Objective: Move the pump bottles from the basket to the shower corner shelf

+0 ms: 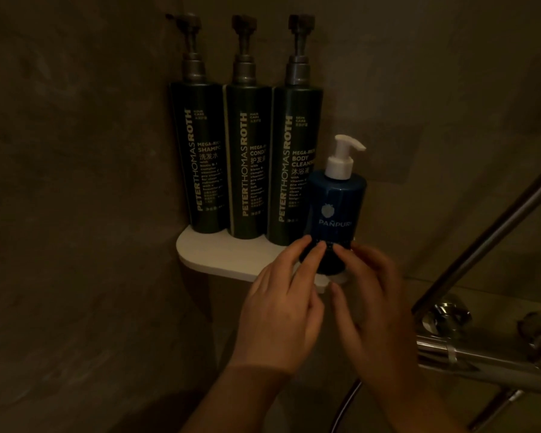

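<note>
A short blue pump bottle with white pump (336, 210) stands at the white corner shelf (219, 256) right end; left hand (281, 304) and right hand (378, 307) touch its base, fingers loosely extended, not gripping

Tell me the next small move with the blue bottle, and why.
Probably slide the blue Panpuri pump bottle slightly back, then let go. It stands upright near the front right edge of the white corner shelf, just ahead of the body cleanser bottle. The fingertips of the left hand and right hand only touch its lower front.
</note>
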`<control>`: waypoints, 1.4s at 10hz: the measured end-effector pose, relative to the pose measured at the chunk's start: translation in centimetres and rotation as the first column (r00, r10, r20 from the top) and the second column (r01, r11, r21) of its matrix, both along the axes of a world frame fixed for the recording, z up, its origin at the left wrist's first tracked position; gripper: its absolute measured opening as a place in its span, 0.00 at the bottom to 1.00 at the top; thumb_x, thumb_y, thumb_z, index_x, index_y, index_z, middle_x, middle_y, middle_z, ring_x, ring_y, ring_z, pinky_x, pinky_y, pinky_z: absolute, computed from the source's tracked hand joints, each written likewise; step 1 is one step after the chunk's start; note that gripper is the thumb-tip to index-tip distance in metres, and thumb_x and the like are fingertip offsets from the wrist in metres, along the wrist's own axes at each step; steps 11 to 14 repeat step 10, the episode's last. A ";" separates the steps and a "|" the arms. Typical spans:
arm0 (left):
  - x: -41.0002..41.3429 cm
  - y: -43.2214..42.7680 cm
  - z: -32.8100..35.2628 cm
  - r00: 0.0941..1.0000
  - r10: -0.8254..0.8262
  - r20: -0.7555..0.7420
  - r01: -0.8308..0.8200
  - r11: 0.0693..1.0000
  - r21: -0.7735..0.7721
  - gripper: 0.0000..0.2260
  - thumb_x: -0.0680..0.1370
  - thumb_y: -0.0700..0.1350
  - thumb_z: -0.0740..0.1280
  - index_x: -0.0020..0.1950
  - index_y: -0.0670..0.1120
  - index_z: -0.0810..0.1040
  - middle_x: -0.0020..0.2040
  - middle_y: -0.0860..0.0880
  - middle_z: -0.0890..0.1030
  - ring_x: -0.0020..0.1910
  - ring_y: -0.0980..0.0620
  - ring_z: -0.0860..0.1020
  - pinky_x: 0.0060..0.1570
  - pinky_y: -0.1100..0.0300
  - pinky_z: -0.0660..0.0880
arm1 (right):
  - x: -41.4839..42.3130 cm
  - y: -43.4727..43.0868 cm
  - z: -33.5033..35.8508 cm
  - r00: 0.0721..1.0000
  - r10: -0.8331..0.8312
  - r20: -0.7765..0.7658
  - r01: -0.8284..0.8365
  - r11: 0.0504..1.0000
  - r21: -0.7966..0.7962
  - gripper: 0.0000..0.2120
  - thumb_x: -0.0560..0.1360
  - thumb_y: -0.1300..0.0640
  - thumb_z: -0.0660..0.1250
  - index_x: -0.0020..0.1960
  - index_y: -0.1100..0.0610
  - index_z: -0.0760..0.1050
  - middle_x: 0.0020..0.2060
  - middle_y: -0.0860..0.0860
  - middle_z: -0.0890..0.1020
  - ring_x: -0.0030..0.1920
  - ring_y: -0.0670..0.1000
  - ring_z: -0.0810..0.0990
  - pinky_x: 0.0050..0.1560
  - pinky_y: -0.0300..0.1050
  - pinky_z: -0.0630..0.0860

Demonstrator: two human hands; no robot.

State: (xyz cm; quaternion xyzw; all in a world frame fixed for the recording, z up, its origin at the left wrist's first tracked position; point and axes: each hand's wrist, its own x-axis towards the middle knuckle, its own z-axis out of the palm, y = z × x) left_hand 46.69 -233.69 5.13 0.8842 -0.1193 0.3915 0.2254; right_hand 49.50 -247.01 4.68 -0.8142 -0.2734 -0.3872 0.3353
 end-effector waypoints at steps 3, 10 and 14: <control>0.2 -0.5 1.7 0.994 0.035 -0.103 -0.030 0.998 0.046 0.26 0.77 0.51 0.55 0.75 0.47 0.61 0.72 0.46 0.67 0.63 0.52 0.73 0.57 0.61 0.68 | 0.9 0.1 0.4 0.999 0.019 -0.029 -0.020 1.000 -0.017 0.22 0.77 0.52 0.58 0.71 0.51 0.64 0.68 0.50 0.66 0.65 0.40 0.65 0.64 0.29 0.61; -0.3 0.0 1.7 0.968 0.109 -0.226 -0.072 0.984 0.165 0.22 0.80 0.52 0.56 0.72 0.46 0.67 0.71 0.46 0.69 0.70 0.50 0.65 0.69 0.55 0.56 | 0.4 -1.1 0.5 0.992 0.024 -0.124 -0.030 0.999 -0.044 0.19 0.77 0.51 0.59 0.67 0.54 0.70 0.65 0.50 0.70 0.65 0.44 0.67 0.65 0.31 0.61; -0.3 0.0 1.7 0.968 0.109 -0.226 -0.072 0.984 0.165 0.22 0.80 0.52 0.56 0.72 0.46 0.67 0.71 0.46 0.69 0.70 0.50 0.65 0.69 0.55 0.56 | 0.4 -1.1 0.5 0.992 0.024 -0.124 -0.030 0.999 -0.044 0.19 0.77 0.51 0.59 0.67 0.54 0.70 0.65 0.50 0.70 0.65 0.44 0.67 0.65 0.31 0.61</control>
